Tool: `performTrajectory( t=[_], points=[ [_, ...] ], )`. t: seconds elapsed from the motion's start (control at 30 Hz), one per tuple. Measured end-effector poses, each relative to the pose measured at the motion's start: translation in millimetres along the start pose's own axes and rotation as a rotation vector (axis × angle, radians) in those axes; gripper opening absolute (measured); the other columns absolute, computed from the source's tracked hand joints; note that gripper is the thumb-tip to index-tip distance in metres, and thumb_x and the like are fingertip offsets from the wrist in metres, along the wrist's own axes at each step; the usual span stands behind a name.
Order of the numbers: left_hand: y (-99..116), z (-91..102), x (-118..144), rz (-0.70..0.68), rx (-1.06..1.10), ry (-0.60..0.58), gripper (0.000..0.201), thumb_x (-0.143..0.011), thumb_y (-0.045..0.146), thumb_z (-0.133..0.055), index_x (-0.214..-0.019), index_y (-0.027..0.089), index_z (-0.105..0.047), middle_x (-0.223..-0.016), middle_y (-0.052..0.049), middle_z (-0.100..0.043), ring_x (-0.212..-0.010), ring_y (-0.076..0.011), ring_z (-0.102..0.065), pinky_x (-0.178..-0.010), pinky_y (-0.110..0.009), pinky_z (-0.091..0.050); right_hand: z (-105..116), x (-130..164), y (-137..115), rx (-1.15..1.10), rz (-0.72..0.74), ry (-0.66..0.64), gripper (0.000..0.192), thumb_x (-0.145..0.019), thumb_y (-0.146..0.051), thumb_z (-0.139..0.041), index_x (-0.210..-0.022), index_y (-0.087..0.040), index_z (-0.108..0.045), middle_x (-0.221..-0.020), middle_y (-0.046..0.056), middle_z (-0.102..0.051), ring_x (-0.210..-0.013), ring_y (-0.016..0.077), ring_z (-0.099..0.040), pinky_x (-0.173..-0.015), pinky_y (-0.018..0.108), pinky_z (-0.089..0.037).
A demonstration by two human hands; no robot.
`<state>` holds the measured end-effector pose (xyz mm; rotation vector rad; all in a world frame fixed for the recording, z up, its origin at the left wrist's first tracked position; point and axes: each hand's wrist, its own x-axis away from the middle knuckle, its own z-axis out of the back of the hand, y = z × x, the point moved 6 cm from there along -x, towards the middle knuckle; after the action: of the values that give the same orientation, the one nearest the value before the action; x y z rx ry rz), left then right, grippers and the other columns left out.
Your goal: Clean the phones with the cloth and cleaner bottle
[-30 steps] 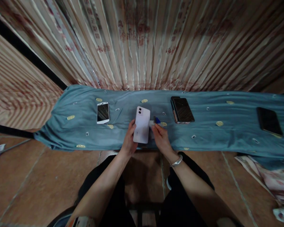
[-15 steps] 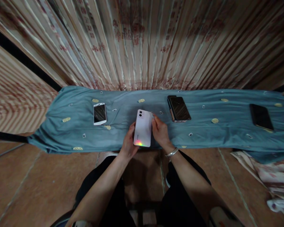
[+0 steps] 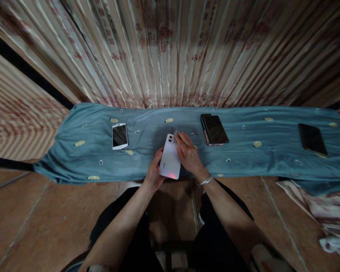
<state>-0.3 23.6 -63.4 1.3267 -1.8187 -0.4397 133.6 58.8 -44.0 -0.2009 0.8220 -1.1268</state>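
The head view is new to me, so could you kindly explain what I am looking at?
There is no machine here: these are a person's bare hands, seen from a camera worn on their head, looking forward and down. The left hand holds a pale phone, its back with the camera lenses facing up. The right hand is at the phone's upper right side; what its fingertips may hold is too small to tell. On the teal cloth lie a white-framed phone to the left, a stack of dark-faced phones to the right, and a dark phone-like device farther right.
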Motion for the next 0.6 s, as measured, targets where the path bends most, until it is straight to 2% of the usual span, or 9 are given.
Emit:
performTrajectory(
  t=[0.17, 0.43, 0.6],
  points=[
    [3.8, 3.4, -4.2, -0.031, 0.003, 0.029, 0.022, -0.090, 0.027, -0.055, -0.108, 0.018, -0.066, -0.087, -0.001, -0.067, -0.069, -0.0119, -0.057, -0.068, -0.023, -0.048, -4.3, 5.4, -12.9, -0.010, 0.020, -0.053, 0.050, -0.102, -0.033, -0.032, -0.145, -0.010, -0.046, -0.150, 0.015, -0.047, -0.146, 0.0246, -0.033, -0.121, 0.048, -0.032],
    [4.3, 7.8, -11.0, -0.082, 0.009, 0.031, 0.024, -0.089, 0.025, -0.054, -0.107, 0.017, -0.067, -0.093, -0.002, -0.070, -0.080, -0.0144, -0.062, -0.079, -0.025, -0.049, -2.7, 22.0, -35.5, 0.011, 0.027, -0.143, 0.051, -0.102, -0.033, -0.034, -0.147, -0.009, -0.042, -0.151, 0.018, -0.045, -0.146, 0.0263, -0.033, -0.119, 0.050, -0.033],
    [8.6, 4.6, -10.2, -0.114, 0.025, 0.029, 0.021, -0.089, 0.023, -0.052, -0.100, 0.018, -0.069, -0.094, -0.003, -0.072, -0.085, -0.0152, -0.064, -0.086, -0.027, -0.049, -1.4, 36.0, -54.6, 0.010, 0.096, -0.190, 0.051, -0.101, -0.029, -0.036, -0.149, -0.012, -0.038, -0.152, 0.017, -0.044, -0.146, 0.0260, -0.034, -0.119, 0.052, -0.034]
  ],
)
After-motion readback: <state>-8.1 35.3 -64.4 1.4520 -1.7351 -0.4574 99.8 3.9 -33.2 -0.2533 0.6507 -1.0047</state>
